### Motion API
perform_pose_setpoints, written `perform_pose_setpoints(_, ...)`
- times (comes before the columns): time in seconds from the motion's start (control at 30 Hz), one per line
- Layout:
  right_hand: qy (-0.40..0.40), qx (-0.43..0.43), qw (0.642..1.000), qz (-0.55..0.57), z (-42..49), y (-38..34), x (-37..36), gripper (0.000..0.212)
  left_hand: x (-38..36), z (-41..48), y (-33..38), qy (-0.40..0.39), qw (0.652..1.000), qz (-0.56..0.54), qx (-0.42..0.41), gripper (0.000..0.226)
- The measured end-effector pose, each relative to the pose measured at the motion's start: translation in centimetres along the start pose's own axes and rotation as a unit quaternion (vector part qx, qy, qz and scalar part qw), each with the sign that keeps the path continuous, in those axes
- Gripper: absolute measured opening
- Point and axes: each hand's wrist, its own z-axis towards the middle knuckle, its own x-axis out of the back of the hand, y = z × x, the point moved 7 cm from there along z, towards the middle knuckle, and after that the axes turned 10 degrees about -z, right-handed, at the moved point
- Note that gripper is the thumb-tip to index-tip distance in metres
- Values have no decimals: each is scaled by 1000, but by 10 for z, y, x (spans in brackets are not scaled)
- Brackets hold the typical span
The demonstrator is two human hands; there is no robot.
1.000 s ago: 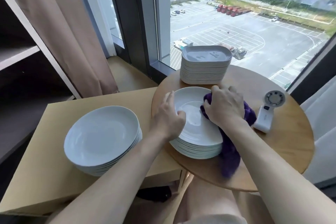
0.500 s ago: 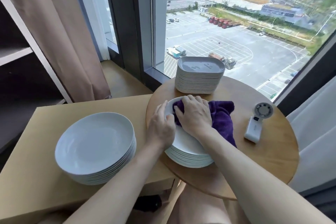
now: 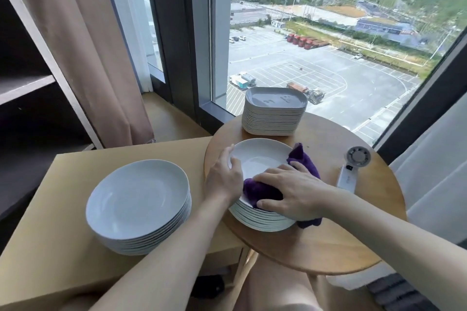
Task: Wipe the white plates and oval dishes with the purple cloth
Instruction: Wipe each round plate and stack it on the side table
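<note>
Round counter [image 3: 328, 242] by window [image 3: 328, 63]: left hand [image 3: 223, 179] hooked over top plate [image 3: 260, 156] rim to steady it, right hand [image 3: 295, 192] fingers [image 3: 269, 175] flat, pressing purple cloth [image 3: 260, 190] down to wipe

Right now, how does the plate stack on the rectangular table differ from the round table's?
The left stack sits on the rectangular table untouched; the right stack on the round table has the left hand holding its rim. The left stack's top plate is bare; the right hand presses the purple cloth on the right stack's. Both are white round plates.
</note>
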Motion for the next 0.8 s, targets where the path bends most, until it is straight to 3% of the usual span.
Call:
perform_pose_setpoints(0.17,23,-51,996,-75,-1,22,-3,52,-1,1,-5,2,1000,-8,4,60)
perform_pose_setpoints(0.3,51,-145,979,-134,11,57,4,55,-3,2,-6,-4,1000,-16,0,59)
perform_pose_setpoints(0.43,113,-184,958,-188,33,65,6,44,-3,3,-8,-6,1000,-25,3,60)
perform_pose_setpoints(0.63,161,-198,954,-156,72,41,10,35,-2,3,-8,-2,1000,-28,-3,61)
perform_pose_setpoints(0.8,192,-154,969,-36,89,10,7,23,1,3,-8,18,999,-50,-3,42)
